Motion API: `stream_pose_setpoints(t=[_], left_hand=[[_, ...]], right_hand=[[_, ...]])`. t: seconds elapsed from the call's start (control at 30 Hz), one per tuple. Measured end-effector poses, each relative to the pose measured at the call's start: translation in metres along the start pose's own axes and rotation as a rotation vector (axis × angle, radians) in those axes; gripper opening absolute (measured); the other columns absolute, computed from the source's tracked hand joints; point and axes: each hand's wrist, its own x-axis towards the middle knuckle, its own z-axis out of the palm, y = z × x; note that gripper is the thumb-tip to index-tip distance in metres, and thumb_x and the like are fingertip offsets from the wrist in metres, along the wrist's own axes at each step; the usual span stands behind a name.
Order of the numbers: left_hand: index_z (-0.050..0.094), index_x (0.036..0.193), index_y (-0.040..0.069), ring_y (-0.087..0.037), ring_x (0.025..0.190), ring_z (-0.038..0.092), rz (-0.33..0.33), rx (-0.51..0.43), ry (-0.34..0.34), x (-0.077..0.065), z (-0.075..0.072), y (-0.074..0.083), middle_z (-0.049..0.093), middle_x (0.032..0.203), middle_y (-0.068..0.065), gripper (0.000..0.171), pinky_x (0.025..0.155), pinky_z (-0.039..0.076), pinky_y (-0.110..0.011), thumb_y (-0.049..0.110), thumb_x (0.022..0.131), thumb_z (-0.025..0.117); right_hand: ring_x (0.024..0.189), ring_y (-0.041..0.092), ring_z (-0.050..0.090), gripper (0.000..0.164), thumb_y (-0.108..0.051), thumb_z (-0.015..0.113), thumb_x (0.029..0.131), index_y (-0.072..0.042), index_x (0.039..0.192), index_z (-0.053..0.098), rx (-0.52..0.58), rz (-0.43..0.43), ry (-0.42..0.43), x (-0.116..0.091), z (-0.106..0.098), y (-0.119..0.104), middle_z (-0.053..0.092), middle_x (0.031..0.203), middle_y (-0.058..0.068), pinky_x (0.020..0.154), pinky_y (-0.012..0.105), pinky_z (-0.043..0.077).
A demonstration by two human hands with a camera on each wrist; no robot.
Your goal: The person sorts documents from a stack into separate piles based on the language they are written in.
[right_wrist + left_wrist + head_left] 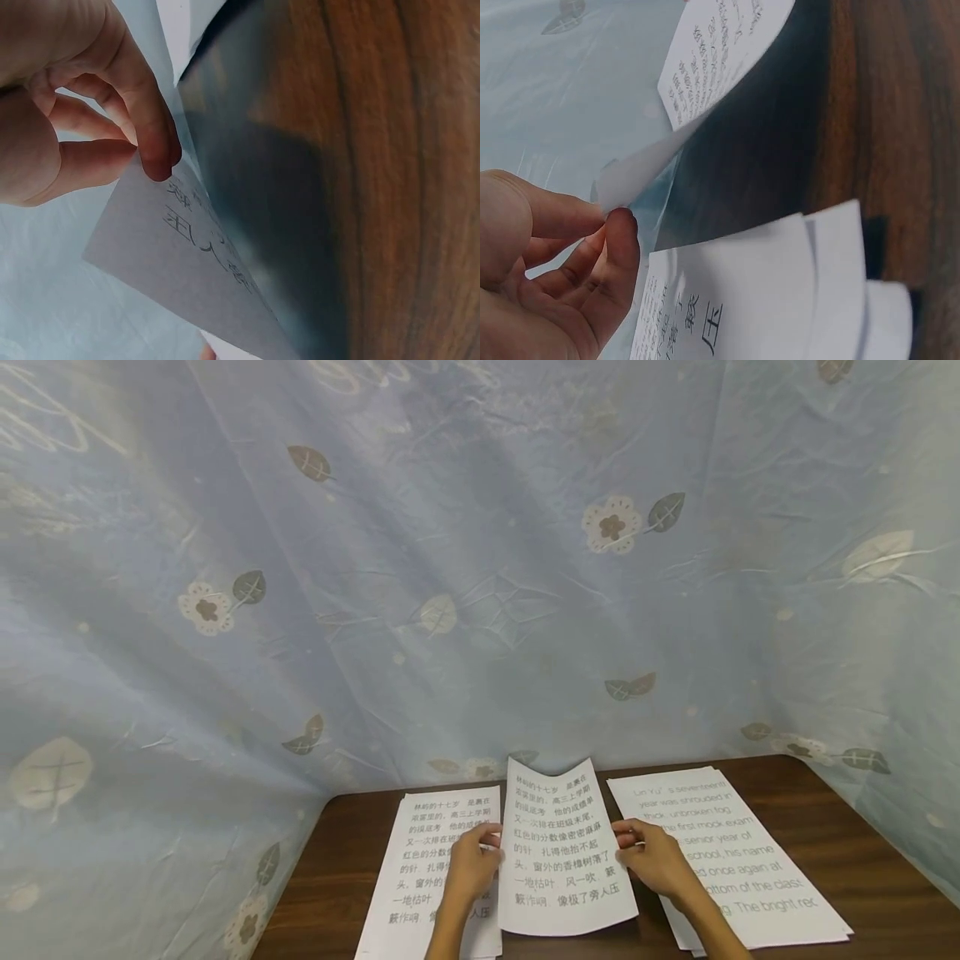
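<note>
A sheet of paper (pixel 558 852) printed with Chinese text is held up above the dark wooden table, its top edge bowed. My left hand (pixel 474 864) pinches its left edge between thumb and fingers; in the left wrist view the left hand (pixel 562 262) grips the curled margin. On the opposite edge, my right hand (pixel 654 857) pinches the paper, and the right wrist view shows that hand (pixel 97 105) with thumb and fingertips on the sheet. Beneath the left forearm lies a stack of Chinese-printed pages (pixel 408 868). Under the right forearm is a stack of English-printed pages (pixel 772 893).
The brown wooden table (pixel 322 868) has rounded far corners. Behind it and along both sides hangs a pale blue curtain (pixel 510 677) with leaf and flower prints. Both stacks have slightly uneven edges.
</note>
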Motion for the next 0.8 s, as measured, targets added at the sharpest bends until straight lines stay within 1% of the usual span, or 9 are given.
stream_pose_setpoints(t=[0.23,0.37,0.5,0.6,0.8], left_hand=[[0.072,0.132,-0.001,-0.014,0.074,0.068,0.009,-0.009,0.015,-0.001,-0.013,-0.007,0.073,0.104,-0.010,0.038,0.058,0.060,-0.024,0.001,0.093,0.069],[0.072,0.132,0.000,-0.014,0.074,0.069,-0.008,-0.003,0.020,-0.001,-0.023,-0.013,0.072,0.104,-0.010,0.039,0.059,0.061,-0.026,0.001,0.093,0.069],[0.071,0.132,-0.001,-0.015,0.077,0.069,-0.019,0.011,0.033,-0.003,-0.034,-0.018,0.071,0.103,-0.010,0.040,0.060,0.062,-0.026,0.001,0.093,0.068],[0.071,0.132,-0.002,-0.015,0.079,0.069,-0.024,0.000,0.038,-0.005,-0.043,-0.022,0.071,0.104,-0.011,0.039,0.061,0.062,-0.025,0.000,0.093,0.067],[0.069,0.133,-0.004,-0.017,0.082,0.068,-0.042,-0.027,0.035,-0.006,-0.060,-0.032,0.070,0.107,-0.014,0.041,0.062,0.062,-0.026,-0.004,0.092,0.067]], right_hand=[[0.088,0.017,0.074,0.045,0.000,0.072,0.090,0.002,0.135,0.068,0.041,0.015,0.002,0.001,0.011,0.001,0.073,0.107,0.008,0.067,0.031,0.063],[0.087,0.017,0.074,0.045,0.001,0.072,0.089,0.003,0.134,0.068,0.075,0.022,0.004,0.001,0.019,0.002,0.074,0.106,0.009,0.069,0.033,0.064],[0.087,0.019,0.074,0.047,0.003,0.071,0.090,0.005,0.136,0.066,0.150,0.031,-0.023,-0.001,0.027,0.001,0.072,0.106,0.011,0.072,0.036,0.066],[0.087,0.020,0.074,0.048,0.004,0.071,0.089,0.008,0.137,0.063,0.196,0.023,-0.048,-0.002,0.035,-0.001,0.071,0.107,0.013,0.073,0.038,0.067],[0.088,0.020,0.074,0.050,0.004,0.072,0.089,0.008,0.137,0.063,0.215,-0.008,-0.059,-0.001,0.052,-0.007,0.072,0.109,0.015,0.072,0.036,0.066]])
